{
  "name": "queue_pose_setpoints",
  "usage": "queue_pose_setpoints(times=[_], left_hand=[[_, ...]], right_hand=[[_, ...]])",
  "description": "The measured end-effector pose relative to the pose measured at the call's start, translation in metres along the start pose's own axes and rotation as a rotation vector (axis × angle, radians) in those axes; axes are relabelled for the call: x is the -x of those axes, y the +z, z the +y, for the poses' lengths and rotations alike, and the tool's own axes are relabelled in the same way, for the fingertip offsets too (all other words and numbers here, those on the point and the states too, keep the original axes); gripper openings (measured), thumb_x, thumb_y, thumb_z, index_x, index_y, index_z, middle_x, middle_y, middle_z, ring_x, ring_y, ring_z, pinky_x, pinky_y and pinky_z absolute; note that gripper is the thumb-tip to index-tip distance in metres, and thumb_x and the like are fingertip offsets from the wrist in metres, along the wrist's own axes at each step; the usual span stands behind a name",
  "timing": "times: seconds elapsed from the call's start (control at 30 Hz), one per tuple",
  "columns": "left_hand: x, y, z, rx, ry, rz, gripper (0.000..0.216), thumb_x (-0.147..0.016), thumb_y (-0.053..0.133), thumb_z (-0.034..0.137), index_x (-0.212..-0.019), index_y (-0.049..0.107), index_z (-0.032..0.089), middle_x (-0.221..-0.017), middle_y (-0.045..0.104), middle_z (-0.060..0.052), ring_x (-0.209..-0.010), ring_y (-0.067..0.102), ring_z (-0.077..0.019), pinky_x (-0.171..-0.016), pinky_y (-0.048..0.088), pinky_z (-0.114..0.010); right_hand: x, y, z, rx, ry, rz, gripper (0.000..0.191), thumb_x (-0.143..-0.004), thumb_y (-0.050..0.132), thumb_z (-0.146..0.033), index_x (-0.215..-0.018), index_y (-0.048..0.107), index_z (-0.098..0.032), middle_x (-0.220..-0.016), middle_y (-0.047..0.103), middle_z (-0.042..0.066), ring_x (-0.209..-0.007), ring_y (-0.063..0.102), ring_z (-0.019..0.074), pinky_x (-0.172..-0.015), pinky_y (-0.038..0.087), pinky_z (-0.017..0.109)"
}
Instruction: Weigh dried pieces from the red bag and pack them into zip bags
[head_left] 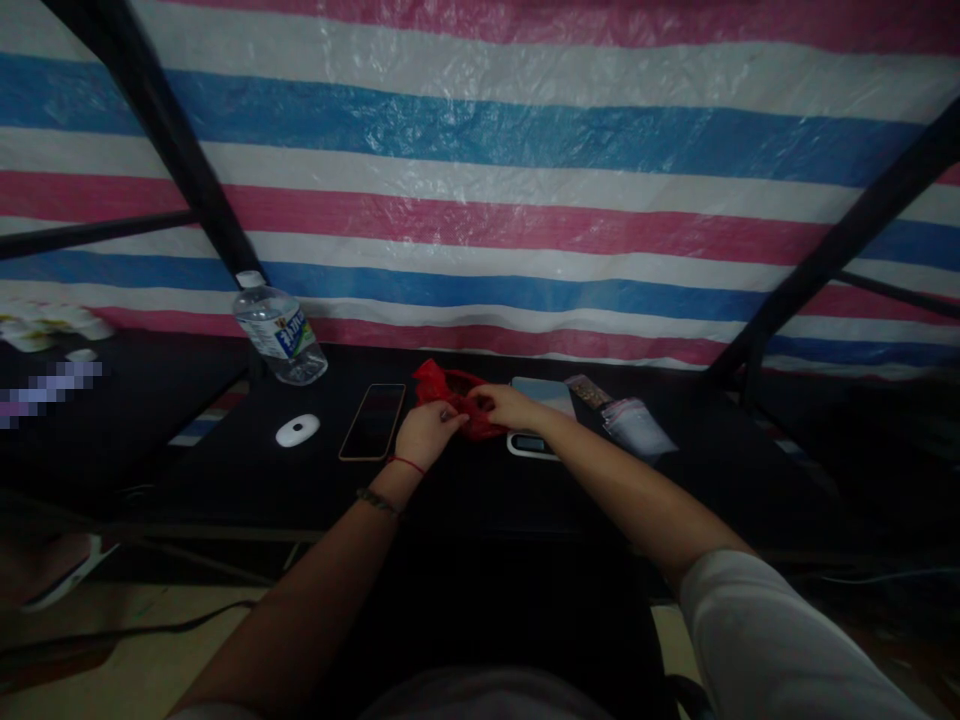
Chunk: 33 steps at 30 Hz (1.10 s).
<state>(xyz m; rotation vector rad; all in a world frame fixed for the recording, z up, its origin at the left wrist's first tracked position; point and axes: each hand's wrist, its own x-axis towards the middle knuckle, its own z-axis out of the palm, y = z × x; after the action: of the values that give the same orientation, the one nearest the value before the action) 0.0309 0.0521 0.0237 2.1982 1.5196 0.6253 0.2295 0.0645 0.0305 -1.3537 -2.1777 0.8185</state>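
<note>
A crumpled red plastic bag (pixel 480 428) lies on the black table between my hands. My left hand (pixel 429 432) pinches the bag's near left edge, fingers closed. From the right, my right hand (pixel 506 408) grips the bag's upper right part with bent fingers. What is inside the bag is hidden. Just right of it sits a small digital scale (pixel 531 444), partly covered by my right forearm. A dark-screened phone (pixel 373 422) with an orange-brown edge lies to the left of my left hand.
A clear plastic bottle (pixel 281 330) with a white cap stands at the back left. Before it rests a white oval case (pixel 298 430). Small clear zip bags (pixel 637 425) lie at right, beside a bag of brown bits (pixel 587 391). Dark slanting posts (pixel 187 170) flank the striped sheet (pixel 510 220).
</note>
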Motion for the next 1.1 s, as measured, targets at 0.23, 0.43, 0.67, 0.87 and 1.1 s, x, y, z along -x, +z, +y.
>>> queue_pose_setpoints(times=[0.23,0.43,0.67,0.87,1.1], left_hand=[[0.004,0.001,0.002,0.025,0.075,0.028,0.021,-0.084,0.057,0.029,-0.097,0.073,0.023,-0.09,0.073,-0.003,-0.081,0.066,-0.0179,-0.077,0.047,-0.026],[0.009,0.003,0.001,-0.061,0.149,0.036,0.034,-0.088,0.053,0.029,-0.119,0.066,0.023,-0.103,0.072,-0.006,-0.093,0.067,-0.0207,-0.085,0.049,-0.029],[0.018,0.009,-0.002,-0.016,0.168,0.084,0.046,-0.088,0.053,0.027,-0.132,0.054,0.016,-0.105,0.071,-0.009,-0.097,0.066,-0.022,-0.088,0.049,-0.031],[0.018,0.003,-0.002,0.138,0.077,0.111,0.049,-0.085,0.057,0.027,-0.132,0.05,0.018,-0.097,0.071,-0.005,-0.087,0.067,-0.0187,-0.08,0.05,-0.029],[0.035,0.006,0.008,0.115,0.164,-0.028,0.014,-0.084,0.056,0.027,-0.094,0.064,0.021,-0.082,0.069,-0.001,-0.074,0.064,-0.0159,-0.068,0.047,-0.026]], right_hand=[[-0.003,0.001,0.004,0.0,0.0,0.022,0.046,-0.066,0.06,-0.001,-0.108,0.067,-0.017,-0.1,0.07,0.004,-0.087,0.063,0.0154,-0.079,0.047,0.026],[-0.005,0.003,0.007,-0.086,0.002,0.067,0.038,-0.07,0.061,-0.005,-0.106,0.066,-0.016,-0.101,0.071,0.006,-0.09,0.065,0.017,-0.082,0.049,0.029],[-0.007,0.009,0.017,-0.276,0.014,0.124,0.036,-0.067,0.063,-0.006,-0.102,0.065,-0.015,-0.099,0.071,0.005,-0.088,0.066,0.0155,-0.083,0.051,0.029],[-0.009,0.007,0.024,-0.287,0.07,0.292,0.034,-0.067,0.073,-0.018,-0.1,0.063,-0.017,-0.096,0.069,0.004,-0.087,0.066,0.016,-0.085,0.052,0.034],[0.0,-0.002,0.01,-0.329,0.09,0.309,0.037,-0.068,0.075,-0.025,-0.101,0.063,-0.017,-0.098,0.068,0.005,-0.085,0.066,0.0169,-0.074,0.056,0.032]])
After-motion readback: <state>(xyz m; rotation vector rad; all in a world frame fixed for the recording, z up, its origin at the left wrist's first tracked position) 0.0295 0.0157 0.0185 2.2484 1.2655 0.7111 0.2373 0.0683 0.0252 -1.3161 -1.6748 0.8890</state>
